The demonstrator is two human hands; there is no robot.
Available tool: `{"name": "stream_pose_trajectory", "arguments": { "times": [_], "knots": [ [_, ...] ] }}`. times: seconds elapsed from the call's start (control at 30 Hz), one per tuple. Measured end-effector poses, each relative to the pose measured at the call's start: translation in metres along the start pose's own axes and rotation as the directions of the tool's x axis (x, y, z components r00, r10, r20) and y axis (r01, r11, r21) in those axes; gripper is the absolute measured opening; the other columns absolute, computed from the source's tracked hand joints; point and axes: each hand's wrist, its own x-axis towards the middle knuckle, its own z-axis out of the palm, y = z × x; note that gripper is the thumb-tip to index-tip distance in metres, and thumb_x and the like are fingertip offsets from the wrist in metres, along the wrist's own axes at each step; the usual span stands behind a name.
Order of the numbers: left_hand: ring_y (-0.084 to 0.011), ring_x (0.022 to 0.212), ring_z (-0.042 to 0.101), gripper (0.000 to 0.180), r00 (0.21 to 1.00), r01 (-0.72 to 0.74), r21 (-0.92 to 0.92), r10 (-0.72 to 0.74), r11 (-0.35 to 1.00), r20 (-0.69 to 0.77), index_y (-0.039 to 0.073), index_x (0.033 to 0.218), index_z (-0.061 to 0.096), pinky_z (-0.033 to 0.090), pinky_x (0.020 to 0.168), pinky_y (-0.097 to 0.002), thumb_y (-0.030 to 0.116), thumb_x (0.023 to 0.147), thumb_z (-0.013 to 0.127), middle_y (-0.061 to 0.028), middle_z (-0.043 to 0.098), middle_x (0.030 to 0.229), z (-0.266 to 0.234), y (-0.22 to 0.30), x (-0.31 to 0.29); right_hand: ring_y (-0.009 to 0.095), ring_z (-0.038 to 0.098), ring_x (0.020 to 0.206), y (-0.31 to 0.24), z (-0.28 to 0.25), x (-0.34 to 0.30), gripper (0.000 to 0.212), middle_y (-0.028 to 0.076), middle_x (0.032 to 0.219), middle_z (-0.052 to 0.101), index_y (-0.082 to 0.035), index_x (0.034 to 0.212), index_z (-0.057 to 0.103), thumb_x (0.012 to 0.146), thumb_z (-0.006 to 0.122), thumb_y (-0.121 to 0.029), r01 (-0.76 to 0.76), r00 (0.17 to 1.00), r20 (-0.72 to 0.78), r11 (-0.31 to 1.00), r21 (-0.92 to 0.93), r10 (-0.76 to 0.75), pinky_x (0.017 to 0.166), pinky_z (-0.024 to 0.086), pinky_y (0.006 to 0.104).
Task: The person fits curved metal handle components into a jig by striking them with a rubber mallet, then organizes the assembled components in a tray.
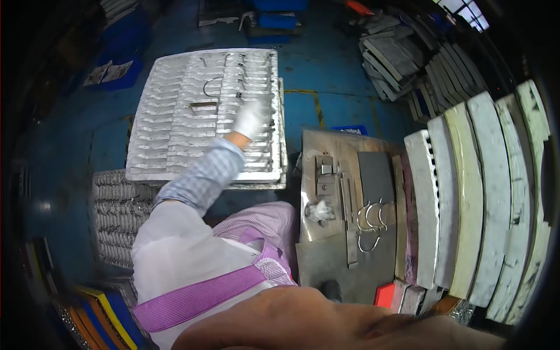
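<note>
My left hand point(249, 119), in a white glove below a blue plaid sleeve, is over the right part of a large white ridged foam tray point(163, 116). Blur hides its fingers, so I cannot tell whether they hold anything. On the tray just left of the glove lie a thin curved metal piece point(205, 86) and a short brownish bar point(204, 105). Small dark-tipped parts point(272, 146) line the tray's right side. My right hand is out of view.
Right of my lap, a metal-topped bench point(326, 256) carries a small block fixture point(324, 175), crumpled white cloth point(320, 212) and several curved metal pieces point(368, 216). Foam trays point(423, 204) stand upright beyond it. Stacked ridged trays point(119, 216) sit at left.
</note>
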Motion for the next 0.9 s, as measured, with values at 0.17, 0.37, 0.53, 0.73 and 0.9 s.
{"name": "stream_pose_trajectory", "arguments": {
  "times": [0.17,0.37,0.53,0.73,0.9],
  "knots": [
    [-0.0355,0.091,0.065,0.034,0.995,0.1,0.445,-0.089,0.89,-0.045,0.012,0.119,0.063,0.052,0.082,-0.0419,0.018,0.087,0.053,-0.018,0.068,0.099,-0.098,-0.12,0.028,0.018,0.051,0.044,-0.024,0.022,0.026,0.02,0.005,0.055,0.058,-0.005,0.065,0.063,0.077,0.073,-0.017,0.014,1.0,0.018,1.0,0.02,-0.015,0.047,0.04,0.0331],
    [-0.0255,0.089,0.067,0.037,0.954,0.185,-0.016,-0.175,0.983,0.245,0.005,0.112,0.067,0.052,0.082,-0.0351,0.018,0.077,0.072,-0.016,0.069,0.102,-0.095,-0.14,0.03,0.017,0.05,0.043,-0.035,0.028,0.043,0.021,0.005,0.055,0.058,-0.006,0.064,0.062,0.078,0.073,-0.017,0.01,0.999,0.035,0.999,0.031,-0.011,0.046,0.04,0.0327],
    [-0.0336,0.094,0.065,0.03,0.944,0.255,-0.065,-0.263,0.965,-0.201,0.009,0.113,0.066,0.051,0.084,-0.0401,0.016,0.085,0.06,-0.0176,0.068,0.105,-0.088,-0.127,0.052,0.017,0.049,0.043,-0.038,0.016,0.06,0.021,0.004,0.054,0.057,-0.007,0.063,0.061,0.078,0.072,-0.017,-0.015,1.0,-0.006,0.999,0.043,0.015,0.046,0.039,0.0325],
    [-0.036,0.099,0.065,0.03,0.825,0.508,0.193,-0.41,0.84,-0.389,0.007,0.113,0.066,0.053,0.085,-0.0423,0.01,0.088,0.05,-0.0197,0.067,0.107,-0.074,-0.223,0.112,0.017,0.048,0.042,-0.045,-0.01,0.075,0.022,0.004,0.054,0.056,-0.008,0.062,0.06,0.079,0.072,-0.017,0.002,0.999,0.035,0.997,0.081,-0.005,0.045,0.038,0.0321],
    [-0.0362,0.104,0.064,0.028,0.839,0.543,0.315,-0.503,0.778,-0.207,0.006,0.11,0.069,0.054,0.083,-0.0481,0.014,0.087,0.054,-0.0198,0.066,0.111,-0.057,-0.207,0.142,0.016,0.047,0.041,-0.042,-0.028,0.085,0.023,0.003,0.053,0.055,-0.009,0.061,0.059,0.079,0.071,-0.016,-0.037,0.999,-0.033,0.992,0.12,0.041,0.044,0.037,0.0318]
  ]
}}
